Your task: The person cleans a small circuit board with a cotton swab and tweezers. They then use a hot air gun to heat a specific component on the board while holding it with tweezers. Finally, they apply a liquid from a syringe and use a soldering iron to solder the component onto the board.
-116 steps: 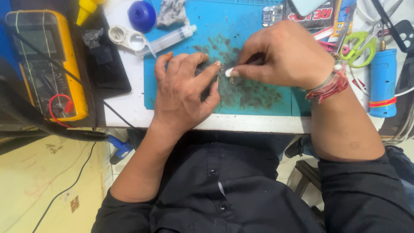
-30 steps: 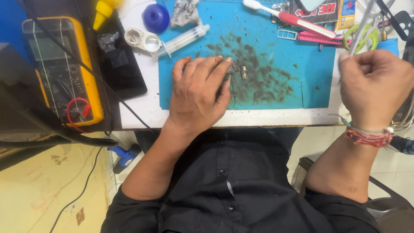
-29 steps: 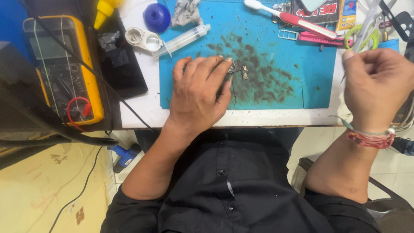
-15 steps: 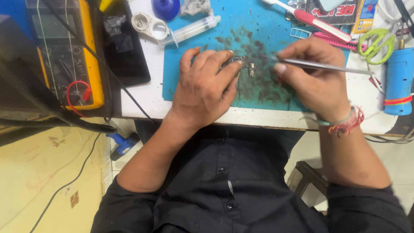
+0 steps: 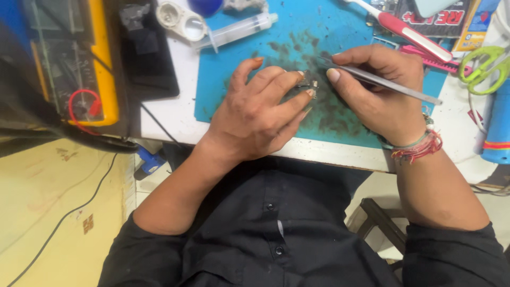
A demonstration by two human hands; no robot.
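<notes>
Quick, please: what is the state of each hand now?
Left hand: fingers pressing down a small metal part on the mat.
Right hand: closed on tweezers.

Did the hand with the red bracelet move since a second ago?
Yes. The right hand was off the blue mat's right edge; now it is over the mat, holding tweezers beside the left hand.

The little metal part is mostly hidden under the left hand, too small to make out. Above the blue mat, the yellow multimeter and scissors get cut off by the frame edge.
</notes>
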